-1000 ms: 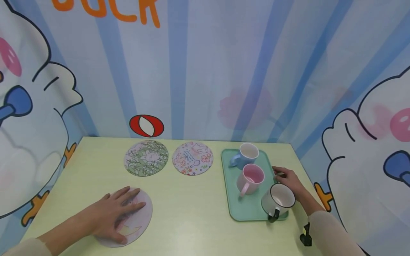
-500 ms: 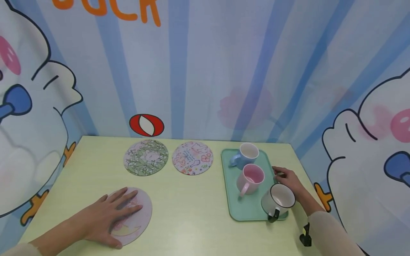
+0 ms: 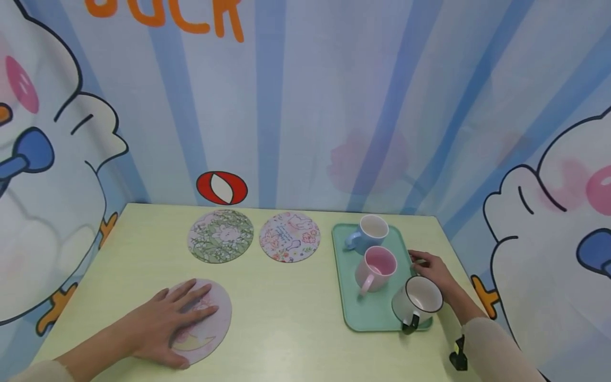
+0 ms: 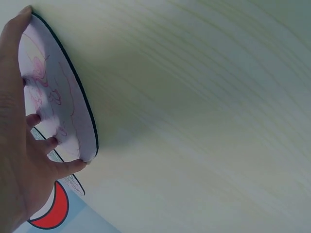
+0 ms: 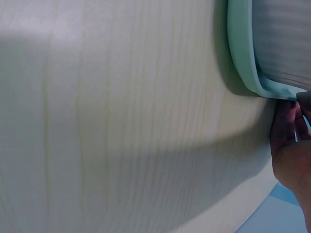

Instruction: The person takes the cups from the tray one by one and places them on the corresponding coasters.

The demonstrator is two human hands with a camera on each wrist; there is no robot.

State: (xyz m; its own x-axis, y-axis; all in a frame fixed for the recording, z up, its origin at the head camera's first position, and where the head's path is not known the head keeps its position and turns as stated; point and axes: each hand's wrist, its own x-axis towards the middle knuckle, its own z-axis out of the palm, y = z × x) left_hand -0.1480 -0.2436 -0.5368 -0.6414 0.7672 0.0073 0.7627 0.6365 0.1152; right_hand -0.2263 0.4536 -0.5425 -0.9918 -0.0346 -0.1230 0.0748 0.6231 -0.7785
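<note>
In the head view, my left hand (image 3: 164, 326) lies with fingers spread over a round pale pink mat (image 3: 220, 323) at the table's near left. The left wrist view shows the thumb and fingertips at the edge of this pink mat (image 4: 82, 131). My right hand (image 3: 434, 270) pinches the right rim of a green tray (image 3: 350, 313), some fingers reaching below the rim in the right wrist view. On the tray stand a blue mug (image 3: 374, 229), a pink mug (image 3: 377, 268) and a white mug (image 3: 415, 302) with a black rim and handle, closest to my right hand.
Behind the pink mat lie a green patterned round mat (image 3: 220, 237) and a flowered round mat (image 3: 289, 237), side by side near the back edge. A small black object (image 3: 458, 356) shows beside my right sleeve. A striped curtain (image 3: 305, 106) closes off the back.
My left hand has shifted slightly left across the pink mat, uncovering more of its print. The head view has drifted a little. My right hand, the tray and the mugs hold their places.
</note>
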